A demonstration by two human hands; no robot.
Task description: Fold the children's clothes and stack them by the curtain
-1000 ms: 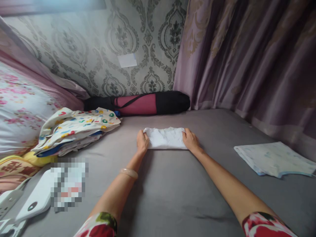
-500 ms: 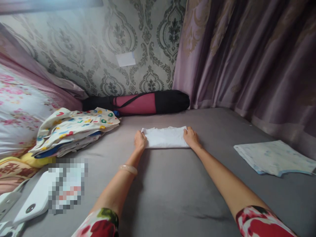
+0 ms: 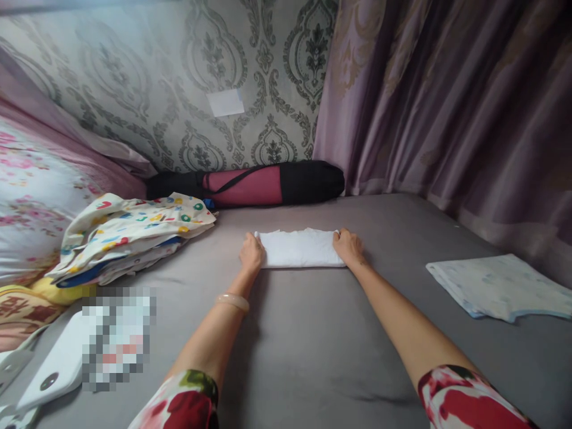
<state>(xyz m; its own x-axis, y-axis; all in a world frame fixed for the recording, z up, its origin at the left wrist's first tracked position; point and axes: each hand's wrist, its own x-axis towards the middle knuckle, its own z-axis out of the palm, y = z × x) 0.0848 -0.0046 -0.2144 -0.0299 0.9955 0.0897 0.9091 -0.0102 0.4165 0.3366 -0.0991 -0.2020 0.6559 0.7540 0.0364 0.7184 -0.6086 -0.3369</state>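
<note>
A white piece of cloth [image 3: 301, 250], folded into a flat rectangle, lies on the grey bed sheet [image 3: 308, 339] straight ahead of me. My left hand [image 3: 252, 251] is closed on its left end, with a pale bangle [image 3: 232, 302] around that wrist. At the opposite end, my right hand [image 3: 349, 246] pinches the cloth near its far right corner. The fingertips of both hands are partly hidden. Whether the cloth is a garment I cannot tell from its folded shape.
Folded clothes [image 3: 138, 229] are piled at left beside a floral pillow [image 3: 40, 202]. A white device [image 3: 62, 357] lies nearer, next to a blurred-out item [image 3: 123, 339]. A pale folded cloth [image 3: 500, 286] lies at right. A black-and-pink long bag [image 3: 250, 185] rests along the wall.
Both hands keep their hold on the ends of the white cloth, which stays in place. The view has shifted very slightly.
</note>
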